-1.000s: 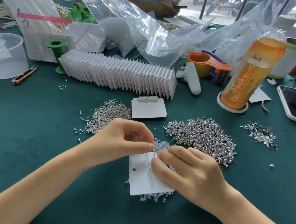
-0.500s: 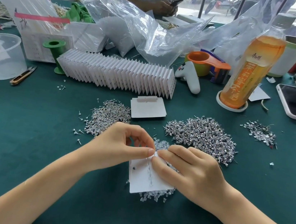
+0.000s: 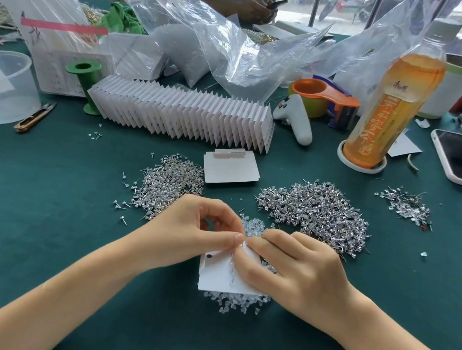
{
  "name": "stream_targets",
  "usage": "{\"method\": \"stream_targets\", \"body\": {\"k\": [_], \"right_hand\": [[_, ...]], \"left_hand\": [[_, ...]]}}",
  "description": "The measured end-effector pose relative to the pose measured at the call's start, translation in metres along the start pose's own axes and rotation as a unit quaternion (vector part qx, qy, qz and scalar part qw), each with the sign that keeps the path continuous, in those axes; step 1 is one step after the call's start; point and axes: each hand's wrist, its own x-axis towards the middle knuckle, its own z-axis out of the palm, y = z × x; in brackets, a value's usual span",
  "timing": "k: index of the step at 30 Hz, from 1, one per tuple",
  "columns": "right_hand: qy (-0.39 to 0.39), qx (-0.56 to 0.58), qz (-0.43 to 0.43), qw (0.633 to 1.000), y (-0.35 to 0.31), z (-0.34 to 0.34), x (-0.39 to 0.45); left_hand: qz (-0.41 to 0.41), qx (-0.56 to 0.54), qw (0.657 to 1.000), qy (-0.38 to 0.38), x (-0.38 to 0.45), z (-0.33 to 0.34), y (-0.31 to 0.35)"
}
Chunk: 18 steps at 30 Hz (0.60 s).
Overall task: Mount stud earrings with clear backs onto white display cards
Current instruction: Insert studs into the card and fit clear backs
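Tabletop [image 3: 39, 237] in green carries two stud earring heaps [image 3: 316, 209], clear backs [image 3: 236, 300] and a white card [image 3: 216, 275] lying over them. Left hand [image 3: 186, 233] and right hand [image 3: 299, 272] both pinch the card's top edge.

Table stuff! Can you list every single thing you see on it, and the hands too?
display card: one, white, held in both hands near the front.
clear backs: one pile, see-through, under the card.
stud earrings: three piles, silver, mid-table.
blank cards: small stack, white, between the two biggest piles.
finished cards: long row, white, behind the piles.
bottle: one, orange drink, right.
phones: two, white cases, right edge.
tape dispenser: one, orange, left of the bottle.
spool: one, green, left.
tub: one, clear, far left.
plastic bags: several, clear, back.
left hand: pinches at the card's top edge.
right hand: grips the card.
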Motion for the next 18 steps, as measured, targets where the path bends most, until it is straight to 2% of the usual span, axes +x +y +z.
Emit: {"method": "stream_targets", "body": {"k": [8,18], "right_hand": [[-0.009,-0.001,-0.003,1.0,-0.0009,-0.0002,-0.0007],[-0.01,0.002,0.005,1.0,0.0,-0.0007,0.0002]], "left_hand": [[0.015,0.023,0.999,-0.016,0.0003,-0.0002,-0.0014],[0.033,0.0,0.999,-0.002,0.0001,0.0008,-0.0005]]}}
